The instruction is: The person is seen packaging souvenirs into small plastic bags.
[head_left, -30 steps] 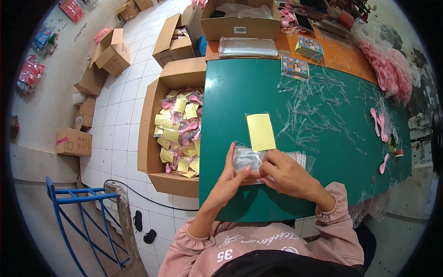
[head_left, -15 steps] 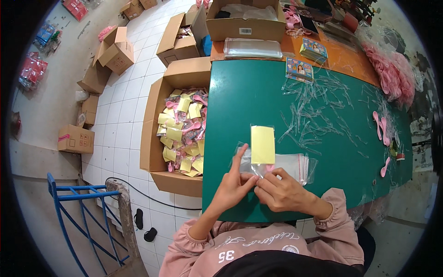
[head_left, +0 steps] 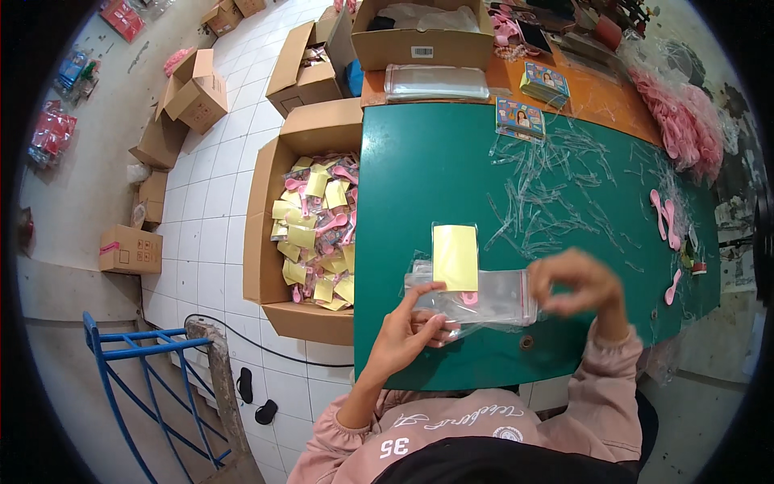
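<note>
On the green counter (head_left: 403,185), near its front edge, the yellow card (head_left: 455,258) lies upright before you in its clear sleeve, partly over the stack of clear bags (head_left: 504,298), with a pink piece (head_left: 469,298) showing just below it. Your left hand (head_left: 407,323) is loosely curled at the sleeve's lower left, index fingertip at the card's corner and thumb apart from it; whether the thumb pinches any film, you cannot tell from this view. Your right hand (head_left: 576,282) is bent and blurred, clear of the card and just beyond the stack's right end, and whether it holds anything cannot be made out. Handling will likely go best if your left fingertip presses lightly, since thin film can slide or drag the bags beneath. Smooth the plastic outward from the card rather than across it, so the card should not skew. Mind the loose clear strips (head_left: 556,189) farther up the counter; they could cling to your sleeves or the film.
</note>
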Tool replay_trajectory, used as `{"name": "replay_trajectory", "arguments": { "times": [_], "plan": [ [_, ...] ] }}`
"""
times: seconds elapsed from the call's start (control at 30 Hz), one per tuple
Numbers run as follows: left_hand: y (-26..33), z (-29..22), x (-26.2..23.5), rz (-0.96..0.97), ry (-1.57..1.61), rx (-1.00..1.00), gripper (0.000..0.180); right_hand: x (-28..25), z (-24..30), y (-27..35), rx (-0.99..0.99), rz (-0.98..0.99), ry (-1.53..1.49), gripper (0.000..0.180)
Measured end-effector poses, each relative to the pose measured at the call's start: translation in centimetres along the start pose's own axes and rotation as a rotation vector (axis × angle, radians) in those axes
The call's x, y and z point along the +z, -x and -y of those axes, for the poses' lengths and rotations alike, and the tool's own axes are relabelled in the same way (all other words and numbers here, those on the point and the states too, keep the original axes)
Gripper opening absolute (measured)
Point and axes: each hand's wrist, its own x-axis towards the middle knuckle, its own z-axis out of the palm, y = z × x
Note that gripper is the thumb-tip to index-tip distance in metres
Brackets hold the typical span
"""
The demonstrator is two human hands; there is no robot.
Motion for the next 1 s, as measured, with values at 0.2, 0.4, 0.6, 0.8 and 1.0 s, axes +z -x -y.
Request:
{"name": "replay_trajectory", "arguments": {
  "times": [0.2,0.4,0.6,0.8,1.0],
  "plan": [
    [0.1,1.0,0.0,0.068,-0.112,0.013,0.026,-8.4,-1.1,4.9,0.464,-0.710,0.923,0.016],
    [1.0,1.1,-0.3,0.010,-0.084,0.005,0.023,6.4,-0.1,0.8,0.301,-0.385,0.841,0.031],
    [1.1,1.0,-0.2,0.015,-0.087,-0.004,0.025,13.0,-1.0,-2.8,0.183,-0.240,0.671,0.032],
    [1.3,1.0,-0.6,0.020,-0.259,0.059,0.029,14.3,-2.9,-3.7,-0.006,-0.228,1.010,0.018],
    [1.2,1.7,-0.5,-0.058,-0.184,0.077,0.029,14.7,-3.4,-3.3,-0.045,-0.242,0.905,0.011]
  ]
}}
